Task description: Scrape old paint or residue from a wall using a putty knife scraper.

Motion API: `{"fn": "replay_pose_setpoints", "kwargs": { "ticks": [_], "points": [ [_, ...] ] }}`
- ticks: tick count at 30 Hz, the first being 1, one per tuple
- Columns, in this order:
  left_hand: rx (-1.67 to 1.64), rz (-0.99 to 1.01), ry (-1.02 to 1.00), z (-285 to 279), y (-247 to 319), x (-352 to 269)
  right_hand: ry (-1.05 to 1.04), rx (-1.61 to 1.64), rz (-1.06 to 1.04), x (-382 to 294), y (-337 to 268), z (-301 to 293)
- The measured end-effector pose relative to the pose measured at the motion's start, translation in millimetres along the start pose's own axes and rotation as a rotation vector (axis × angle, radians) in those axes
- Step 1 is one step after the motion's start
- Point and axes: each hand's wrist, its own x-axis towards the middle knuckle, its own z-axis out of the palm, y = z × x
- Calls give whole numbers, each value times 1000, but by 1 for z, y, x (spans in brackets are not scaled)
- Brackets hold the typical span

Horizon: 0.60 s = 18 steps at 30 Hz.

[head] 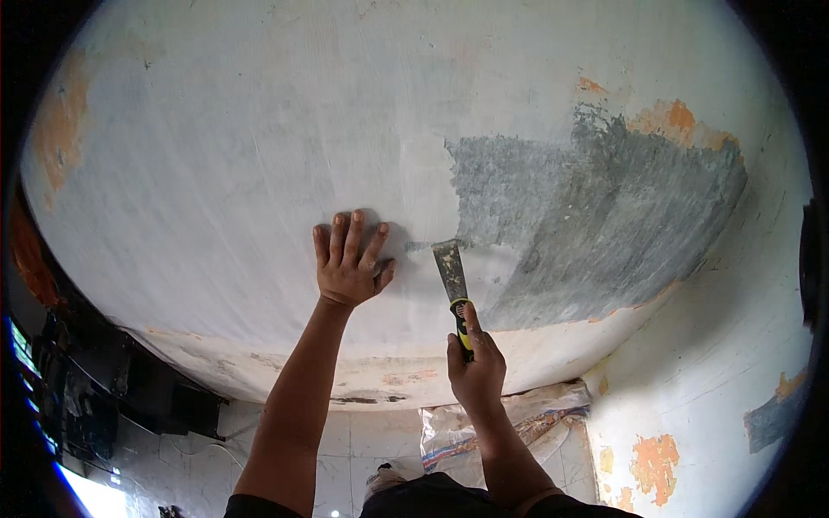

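Note:
A paint scraper [451, 272] with a stained metal blade and a black-and-yellow handle is gripped in my right hand [478, 372]. Its blade edge meets the white-painted wall [259, 168] at the lower left border of a bare grey patch [557, 207]. That patch has ragged edges and spreads to the right towards the corner. Palm down with fingers spread, my left hand [352, 262] rests on the white paint left of the blade. A short grey scraped streak [420, 246] lies between the hand and the blade.
A plastic woven sack [447, 434] lies at the wall's foot on the tiled floor [333, 447]. On the right, the adjoining wall [699, 382] has peeled orange spots. Dark furniture [168, 395] stands at the lower left, near a thin pale cable [204, 447].

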Motion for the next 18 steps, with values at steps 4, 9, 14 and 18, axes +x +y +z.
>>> {"fn": "replay_pose_setpoints", "kwargs": {
  "ticks": [4,9,14,18],
  "points": [
    [-9,-1,0,-3,-1,0,-6,-28,18,-2,1,-3],
    [-2,-7,-13,-2,1,-1,-26,-34,-1,2,4,-4],
    [-17,-1,-6,-3,-1,-1,7,-12,-8,-4,11,-4],
    [0,-8,-13,-1,0,-2,-23,-32,-8,2,10,-3]
  ]
}}
